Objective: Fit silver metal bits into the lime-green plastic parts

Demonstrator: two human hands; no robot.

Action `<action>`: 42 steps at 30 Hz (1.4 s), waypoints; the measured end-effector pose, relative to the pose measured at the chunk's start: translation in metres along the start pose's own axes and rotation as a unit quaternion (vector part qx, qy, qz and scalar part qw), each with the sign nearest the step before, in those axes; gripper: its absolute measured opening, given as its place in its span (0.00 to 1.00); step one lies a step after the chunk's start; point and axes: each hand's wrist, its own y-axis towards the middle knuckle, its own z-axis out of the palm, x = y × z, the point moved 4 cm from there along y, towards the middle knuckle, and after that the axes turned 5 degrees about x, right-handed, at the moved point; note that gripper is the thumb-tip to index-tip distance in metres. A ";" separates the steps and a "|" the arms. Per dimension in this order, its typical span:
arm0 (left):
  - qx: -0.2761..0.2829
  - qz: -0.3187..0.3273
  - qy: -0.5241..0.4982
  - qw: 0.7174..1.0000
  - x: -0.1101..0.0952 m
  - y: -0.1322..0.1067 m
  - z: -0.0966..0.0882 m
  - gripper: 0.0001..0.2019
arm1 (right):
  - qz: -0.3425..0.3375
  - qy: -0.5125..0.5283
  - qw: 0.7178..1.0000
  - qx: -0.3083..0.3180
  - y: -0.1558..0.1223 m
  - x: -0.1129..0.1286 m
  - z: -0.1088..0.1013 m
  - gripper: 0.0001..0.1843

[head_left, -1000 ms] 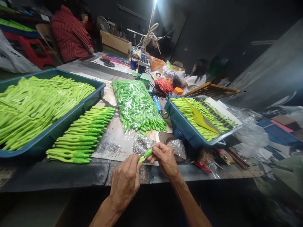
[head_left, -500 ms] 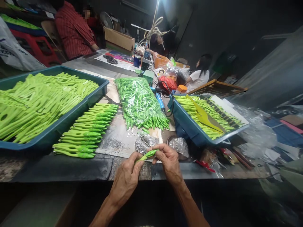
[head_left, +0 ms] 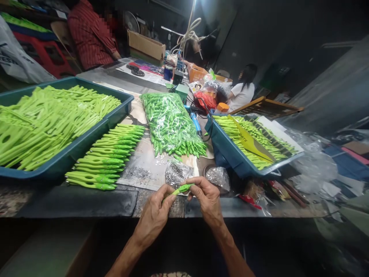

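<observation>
Evidently, your two bare hands share one slim green plastic piece: the left hand pinches its paler end, the right hand its darker tip, probably to keep it steady and aligned. It sits above the front edge of the grey bench, near a clear plastic bag of small metal bits. Speckled room lies leftward, bounded by a neat row of similar green pieces, presumably laid within reach.

The counter, fitted with dark strips along its front edge, carries a blue tray at left, a row of two-tone green pieces beside it, and a stained pale sheet bearing a filled clear bag.
</observation>
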 end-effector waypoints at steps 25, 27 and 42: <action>0.032 0.113 0.210 0.971 -0.003 -0.028 0.006 0.09 | 0.096 0.018 0.989 0.110 -0.033 -0.011 0.009 0.07; 0.017 0.155 0.261 0.953 -0.002 -0.033 0.008 0.09 | 0.072 -0.036 0.989 0.128 -0.035 -0.007 0.010 0.08; -0.053 0.257 0.366 0.893 -0.002 -0.052 0.012 0.08 | -0.090 -0.230 0.944 0.218 -0.044 0.005 0.025 0.05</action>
